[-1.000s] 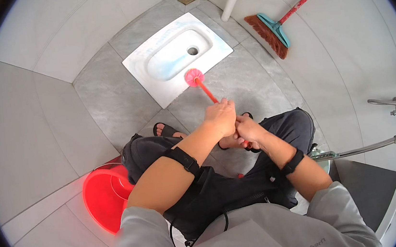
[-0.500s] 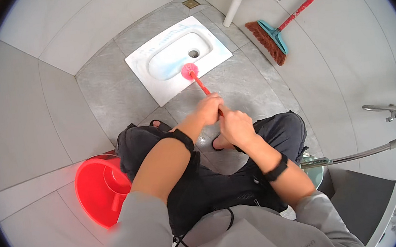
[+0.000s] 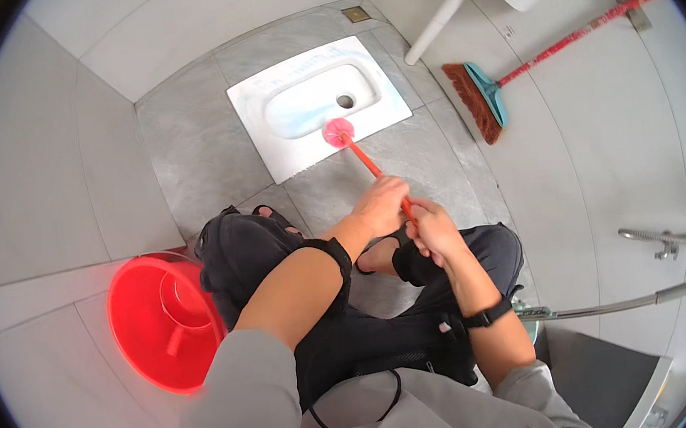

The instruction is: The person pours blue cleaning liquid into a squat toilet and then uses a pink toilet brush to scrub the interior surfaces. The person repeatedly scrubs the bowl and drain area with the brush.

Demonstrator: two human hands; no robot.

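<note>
While the grey tiled floor spreads ahead of the person's bent knees, the white squat toilet lies set in it, with pale blue streaks on its surface. Along the right-hand wall slants a broom with a red handle and brown bristles, and a red bucket stands beside the left knee, a red dipper inside it. Next in size comes the long-handled brush, which reaches from the person's grip out to the near rim of the toilet. Scrubbing that rim looks to be the step in hand; the next move likely calls for a firm hold and steady pressure as the bristles work along the edge or down into the basin. The left hand wraps the handle, fingers curled closed around it, and the right hand is clenched on it too, closer to the body. Smaller again, the round pink brush head seems to touch the rim, near the toilet's dark drain hole
</note>
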